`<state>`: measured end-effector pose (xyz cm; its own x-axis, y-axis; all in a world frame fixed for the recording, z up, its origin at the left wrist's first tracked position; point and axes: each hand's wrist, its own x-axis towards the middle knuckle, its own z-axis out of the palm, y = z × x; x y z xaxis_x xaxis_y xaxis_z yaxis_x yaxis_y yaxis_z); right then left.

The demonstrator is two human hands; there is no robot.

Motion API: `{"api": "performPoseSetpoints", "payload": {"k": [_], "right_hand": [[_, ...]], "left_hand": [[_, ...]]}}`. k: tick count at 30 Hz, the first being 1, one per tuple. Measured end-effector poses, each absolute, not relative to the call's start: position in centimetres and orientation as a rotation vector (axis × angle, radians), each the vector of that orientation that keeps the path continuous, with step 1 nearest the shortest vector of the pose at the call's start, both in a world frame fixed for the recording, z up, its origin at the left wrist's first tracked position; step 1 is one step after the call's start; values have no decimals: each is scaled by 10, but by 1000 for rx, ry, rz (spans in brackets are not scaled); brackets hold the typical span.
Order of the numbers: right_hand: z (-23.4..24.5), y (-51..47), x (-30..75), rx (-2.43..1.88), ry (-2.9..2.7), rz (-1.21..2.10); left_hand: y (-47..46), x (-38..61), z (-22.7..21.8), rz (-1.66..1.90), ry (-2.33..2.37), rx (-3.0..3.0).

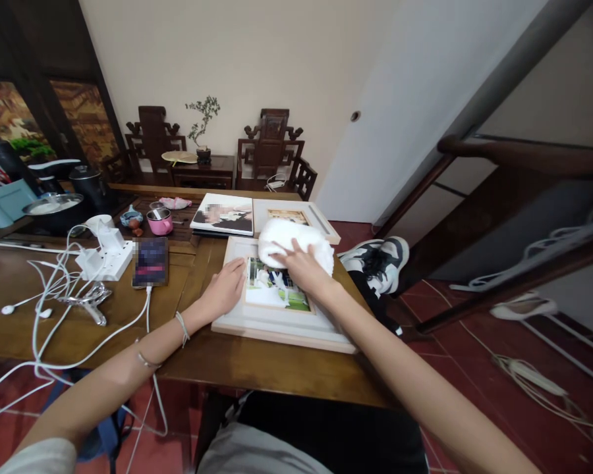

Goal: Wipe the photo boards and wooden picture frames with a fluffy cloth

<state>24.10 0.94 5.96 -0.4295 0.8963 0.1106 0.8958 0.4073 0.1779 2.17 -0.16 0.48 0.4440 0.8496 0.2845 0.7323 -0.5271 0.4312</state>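
A light wooden picture frame [281,331] lies flat near the table's front edge, with a wide white mat around a small photo [277,289]. My left hand [227,288] rests spread on the frame's left side, fingers stretched out and holding nothing. Across the frame's upper right part lies a folded white towel [289,236]. My right hand [301,264] presses on this towel, its fingers spread over the cloth. The towel and hand hide the frame's upper right portion.
Behind lie another frame [321,220] and a photo panel stack [225,214]. To the left are a power strip [116,260] with tangled white cables, a phone [150,262] and a pink cup [159,222]. A sneaker [393,263] is right of the table.
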Motion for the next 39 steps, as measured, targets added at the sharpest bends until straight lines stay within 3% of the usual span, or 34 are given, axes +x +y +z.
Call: {"api": "performPoseSetpoints", "payload": {"k": [9, 12, 15, 24, 27, 33, 39], "right_hand": [[95, -112, 243, 1274, 2698, -486], [105, -131, 241, 1219, 2720, -583], [96, -119, 236, 1297, 2709, -481], [52, -19, 238, 1594, 2639, 305], [54, 4, 232, 1683, 2586, 347], [66, -32, 219, 1596, 2547, 10], [108, -106, 225, 1225, 2594, -596]], "left_hand": [[-6, 24, 6, 725, 1393, 2431], [-5, 23, 6, 708, 1385, 2428], [-5, 23, 8, 683, 1373, 2451], [-2, 22, 8, 668, 1365, 2476], [0, 20, 5, 690, 1354, 2489], [-1, 22, 2, 712, 1373, 2493], [-5, 22, 8, 666, 1390, 2470]]}}
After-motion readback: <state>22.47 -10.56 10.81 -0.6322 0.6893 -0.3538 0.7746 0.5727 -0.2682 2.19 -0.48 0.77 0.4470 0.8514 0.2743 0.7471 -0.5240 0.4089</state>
